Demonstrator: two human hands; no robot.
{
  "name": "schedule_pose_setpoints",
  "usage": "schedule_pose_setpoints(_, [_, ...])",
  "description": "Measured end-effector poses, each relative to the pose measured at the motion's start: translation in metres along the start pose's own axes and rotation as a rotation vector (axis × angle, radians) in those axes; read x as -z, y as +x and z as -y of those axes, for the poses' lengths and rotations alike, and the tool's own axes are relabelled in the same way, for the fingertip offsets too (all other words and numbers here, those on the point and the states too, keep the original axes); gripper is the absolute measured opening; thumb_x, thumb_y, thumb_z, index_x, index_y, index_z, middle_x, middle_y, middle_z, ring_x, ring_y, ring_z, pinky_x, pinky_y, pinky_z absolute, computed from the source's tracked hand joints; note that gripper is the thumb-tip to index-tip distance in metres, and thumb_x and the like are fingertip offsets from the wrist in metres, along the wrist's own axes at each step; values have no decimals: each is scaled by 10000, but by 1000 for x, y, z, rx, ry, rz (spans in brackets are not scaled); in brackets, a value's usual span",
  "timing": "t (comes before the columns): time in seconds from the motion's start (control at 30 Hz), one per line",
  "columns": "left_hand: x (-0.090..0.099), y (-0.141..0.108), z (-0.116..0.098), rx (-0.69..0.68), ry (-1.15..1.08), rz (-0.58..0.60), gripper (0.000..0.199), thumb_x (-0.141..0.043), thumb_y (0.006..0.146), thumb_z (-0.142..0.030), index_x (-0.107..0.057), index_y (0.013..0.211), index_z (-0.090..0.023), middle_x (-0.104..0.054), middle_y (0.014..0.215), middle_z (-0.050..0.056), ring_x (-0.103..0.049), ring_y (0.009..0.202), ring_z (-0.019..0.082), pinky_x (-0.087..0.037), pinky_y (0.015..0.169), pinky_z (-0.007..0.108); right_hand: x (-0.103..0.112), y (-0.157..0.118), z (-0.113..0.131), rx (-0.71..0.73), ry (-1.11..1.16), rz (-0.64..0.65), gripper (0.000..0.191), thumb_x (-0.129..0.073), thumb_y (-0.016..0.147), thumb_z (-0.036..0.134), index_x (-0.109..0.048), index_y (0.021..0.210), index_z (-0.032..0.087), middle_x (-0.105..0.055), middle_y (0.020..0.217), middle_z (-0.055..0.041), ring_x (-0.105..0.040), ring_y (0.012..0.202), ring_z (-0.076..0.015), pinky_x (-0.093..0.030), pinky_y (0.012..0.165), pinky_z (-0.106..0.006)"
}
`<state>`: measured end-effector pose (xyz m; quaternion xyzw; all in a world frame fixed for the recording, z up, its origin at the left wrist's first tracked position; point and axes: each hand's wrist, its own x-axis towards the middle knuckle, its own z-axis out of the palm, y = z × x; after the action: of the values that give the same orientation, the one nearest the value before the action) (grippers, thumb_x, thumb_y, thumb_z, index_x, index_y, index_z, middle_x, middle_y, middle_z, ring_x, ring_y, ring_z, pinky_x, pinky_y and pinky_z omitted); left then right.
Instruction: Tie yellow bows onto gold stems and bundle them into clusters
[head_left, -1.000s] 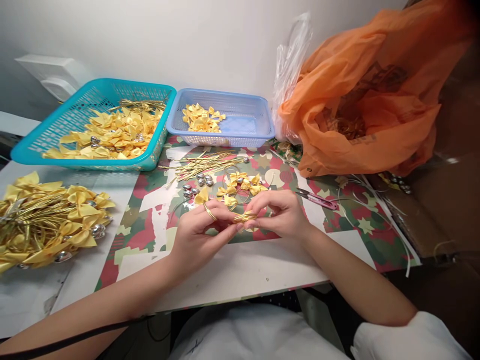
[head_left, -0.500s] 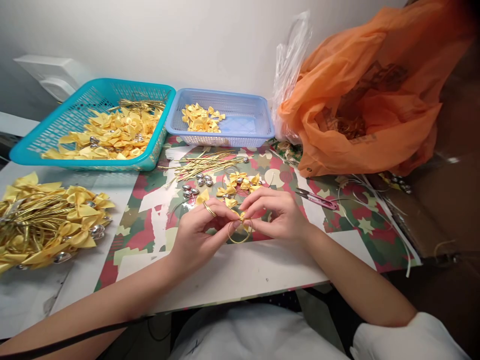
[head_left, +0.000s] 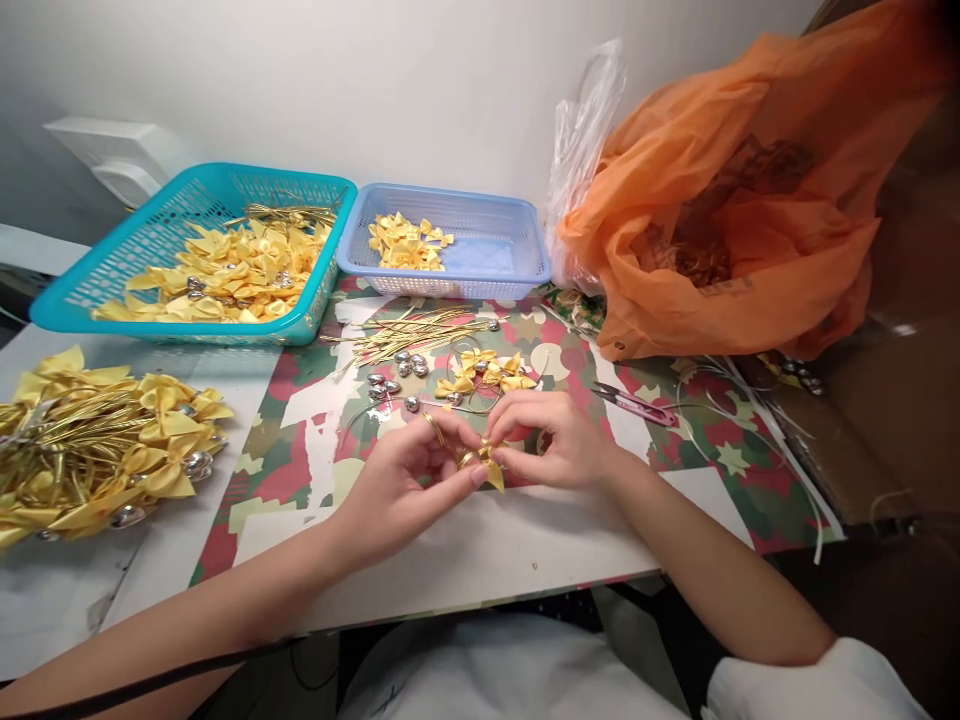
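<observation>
Fingertips of my left hand (head_left: 420, 470) and my right hand (head_left: 551, 440) meet around a small yellow ribbon bow (head_left: 493, 472) with gold cord. Both hands are closed on it, and the fingers cover much of it. A gold loop circles a finger of my left hand. Just beyond my hands lie several yellow bows (head_left: 495, 372) and several silver bells (head_left: 411, 363). Gold cords (head_left: 416, 333) are spread behind them. To the right of my right hand rests a pair of pink thread snips (head_left: 636, 403).
A teal basket (head_left: 64, 300) of bows and cords stands back left, beside a blue basket (head_left: 495, 287) with yellow bows. At far left lies a bundle of finished-looking bows with bells (head_left: 112, 440). An orange plastic bag (head_left: 675, 150) and a clear bag (head_left: 585, 140) stand right.
The bow has turned between my fingers: its ribbon tail now points down toward me, and the round cord loop that hung below my fingertips no longer shows there.
</observation>
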<state>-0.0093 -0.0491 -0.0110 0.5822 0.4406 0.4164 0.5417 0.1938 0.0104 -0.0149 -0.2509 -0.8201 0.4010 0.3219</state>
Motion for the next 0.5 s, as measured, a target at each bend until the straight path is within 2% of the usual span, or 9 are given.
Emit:
schedule_pose_setpoints(0.07, [5,2,-5,108,-93,37,217,-737,805,-271,-583,941,-203,-580,780,-19,-465,494,48,-406,450,175,7,2,-4,-34,-110,-111,56,-666,802,191,-624,769,208,-683,792,-31,-618,776,-170,-486,686,-303])
schedule_pose_setpoints(0.17, [17,6,-13,302,-259,228,316,-756,796,-278,-540,1021,-226,-586,713,-44,-433,409,32,-363,355,135,12,4,-13,-105,-375,-259,74,-701,785,230,-628,782,215,-660,819,-34,-577,844,-205,-451,796,-368])
schedule_pose_setpoints(0.3, [31,10,-18,455,-557,451,332,-786,767,-336,-561,979,-214,-686,778,10,-422,311,9,-306,270,106,5,5,-24,-185,-614,-168,60,-701,805,265,-670,835,224,-639,921,-51,-530,955,-249,-389,849,-413])
schedule_pose_setpoints(0.4, [35,10,-17,504,-728,525,349,-808,738,-319,-611,1019,-252,-726,915,48,-492,285,24,-321,249,97,2,6,-26,-203,-630,-226,72,-639,847,219,-650,776,220,-630,906,-54,-525,932,-241,-379,828,-404])
schedule_pose_setpoints(0.5, [35,6,-14,496,-855,547,396,-827,702,-274,-656,1057,-312,-725,963,49,-538,291,55,-393,244,120,6,7,-23,-215,-475,-366,112,-592,868,220,-599,756,216,-615,871,-50,-530,886,-218,-397,825,-388])
